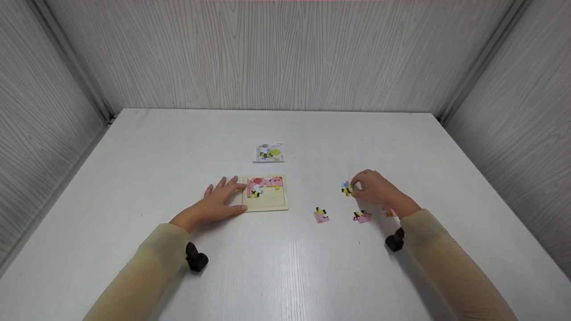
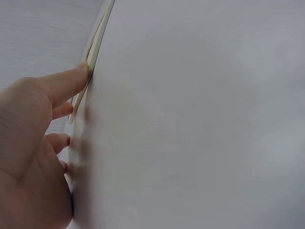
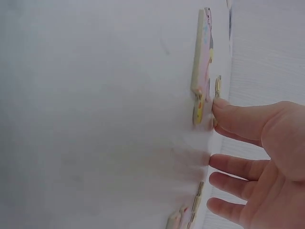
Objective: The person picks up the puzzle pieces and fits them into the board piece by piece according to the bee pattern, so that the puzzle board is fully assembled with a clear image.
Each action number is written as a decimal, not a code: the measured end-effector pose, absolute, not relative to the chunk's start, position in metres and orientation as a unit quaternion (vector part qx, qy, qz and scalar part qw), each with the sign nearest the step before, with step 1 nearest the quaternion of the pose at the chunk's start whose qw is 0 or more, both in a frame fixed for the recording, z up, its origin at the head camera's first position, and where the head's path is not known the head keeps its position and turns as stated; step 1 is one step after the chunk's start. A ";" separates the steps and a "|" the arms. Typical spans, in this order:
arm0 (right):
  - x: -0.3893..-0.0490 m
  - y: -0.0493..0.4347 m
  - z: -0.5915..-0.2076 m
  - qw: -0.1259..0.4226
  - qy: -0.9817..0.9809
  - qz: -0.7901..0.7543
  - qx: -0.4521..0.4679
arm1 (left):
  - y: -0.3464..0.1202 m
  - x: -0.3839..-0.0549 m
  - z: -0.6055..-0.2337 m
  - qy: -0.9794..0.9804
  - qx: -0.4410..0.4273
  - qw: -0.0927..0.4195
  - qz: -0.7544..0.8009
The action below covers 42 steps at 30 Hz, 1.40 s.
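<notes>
A shallow wooden puzzle tray (image 1: 264,206) lies flat, with joined pink pieces along its top and left side and bare wood at the lower right. At its left edge rests my left hand (image 1: 214,203), fingers spread, thumb and index finger touching the rim; the left wrist view shows the thumb against the tray's edge (image 2: 97,45). My right hand (image 1: 377,191) pinches a blue, yellow and black puzzle piece (image 1: 346,189) at the table surface. Nearer to me are loose pieces: a pink and yellow one (image 1: 321,216), a pink and black one (image 1: 362,216), and one partly behind the right wrist (image 1: 389,211).
Behind the tray lies a small square picture card or box (image 1: 269,153) with a bee on it. The white table (image 1: 285,267) is bounded by pale wood-grain panels (image 1: 276,58) at the back and sides.
</notes>
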State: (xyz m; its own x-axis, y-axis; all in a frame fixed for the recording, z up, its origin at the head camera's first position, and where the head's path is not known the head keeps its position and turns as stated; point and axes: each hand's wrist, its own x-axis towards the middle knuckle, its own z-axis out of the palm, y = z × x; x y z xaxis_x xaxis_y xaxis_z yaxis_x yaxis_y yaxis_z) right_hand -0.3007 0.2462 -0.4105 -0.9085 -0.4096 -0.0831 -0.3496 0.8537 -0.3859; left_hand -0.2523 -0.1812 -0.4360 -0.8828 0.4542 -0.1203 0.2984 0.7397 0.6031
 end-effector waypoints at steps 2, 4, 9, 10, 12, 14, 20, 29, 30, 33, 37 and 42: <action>-0.300 0.247 -0.410 0.073 0.957 -0.184 -0.211 | -0.181 -0.253 -0.436 0.924 0.201 0.133 0.296; -0.300 0.247 -0.410 0.066 0.956 -0.185 -0.219 | -0.181 -0.253 -0.436 0.926 0.198 0.136 0.292; -0.299 0.246 -0.409 0.066 0.958 -0.178 -0.216 | -0.181 -0.252 -0.435 0.927 0.196 0.139 0.290; -0.299 0.246 -0.409 0.069 0.959 -0.177 -0.212 | -0.181 -0.252 -0.435 0.926 0.196 0.138 0.290; -0.299 0.244 -0.408 0.071 0.960 -0.172 -0.208 | -0.181 -0.252 -0.435 0.926 0.197 0.138 0.290; -0.299 0.242 -0.408 0.072 0.961 -0.167 -0.209 | -0.181 -0.252 -0.435 0.926 0.198 0.138 0.290; -0.298 0.231 -0.404 0.069 0.954 -0.183 -0.225 | -0.181 -0.251 -0.435 0.927 0.196 0.138 0.289; -0.289 0.206 -0.398 0.054 0.937 -0.228 -0.260 | -0.182 -0.252 -0.436 0.926 0.201 0.130 0.293; -0.289 0.204 -0.398 0.053 0.934 -0.231 -0.267 | -0.182 -0.252 -0.436 0.925 0.200 0.131 0.294; -0.288 0.197 -0.400 0.052 0.928 -0.237 -0.282 | -0.181 -0.252 -0.436 0.925 0.199 0.130 0.297; -0.288 0.187 -0.401 0.056 0.926 -0.240 -0.284 | -0.180 -0.251 -0.436 0.924 0.195 0.136 0.300; -0.284 0.174 -0.401 0.060 0.924 -0.245 -0.287 | -0.179 -0.250 -0.435 0.925 0.192 0.138 0.296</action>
State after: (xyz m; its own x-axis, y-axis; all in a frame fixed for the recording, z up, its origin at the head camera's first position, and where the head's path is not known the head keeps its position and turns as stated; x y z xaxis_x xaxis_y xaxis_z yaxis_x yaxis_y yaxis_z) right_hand -0.2839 0.1739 -0.4014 -0.8280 -0.5600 0.0294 -0.5008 0.7149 -0.4880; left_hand -0.2504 -0.1792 -0.4351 -0.8879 0.4374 -0.1425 0.2736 0.7512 0.6007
